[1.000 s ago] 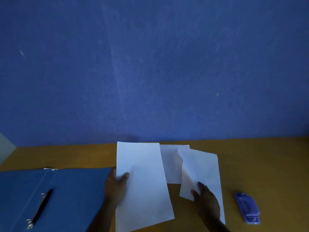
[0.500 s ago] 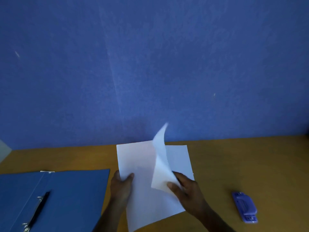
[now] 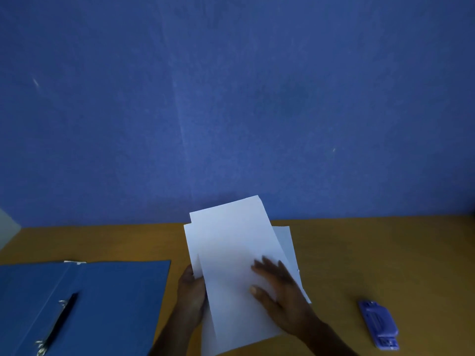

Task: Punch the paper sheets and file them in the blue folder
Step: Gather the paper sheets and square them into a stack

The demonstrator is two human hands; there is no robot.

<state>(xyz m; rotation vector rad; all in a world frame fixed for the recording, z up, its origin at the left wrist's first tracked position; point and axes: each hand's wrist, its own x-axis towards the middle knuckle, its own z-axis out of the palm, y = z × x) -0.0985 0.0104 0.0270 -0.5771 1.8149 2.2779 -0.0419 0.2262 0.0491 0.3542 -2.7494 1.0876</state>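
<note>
Several white paper sheets (image 3: 231, 253) lie roughly stacked in the middle of the wooden table (image 3: 372, 253). My left hand (image 3: 191, 294) grips the stack's left edge, thumb on top. My right hand (image 3: 280, 291) rests flat on the top sheet with fingers spread. The blue folder (image 3: 115, 299) lies open at the left, its black ring clip (image 3: 57, 325) showing. A purple hole punch (image 3: 379, 323) sits at the right, apart from both hands.
A blue wall (image 3: 231, 98) rises right behind the table's far edge. A pale object (image 3: 7, 229) pokes in at the far left. Bare wood shows between the sheets and the punch.
My right hand has laid the curled loose sheet flat on the pile and now presses on it. The separate sheets have come together into one rough stack. The left hand has kept its hold.
</note>
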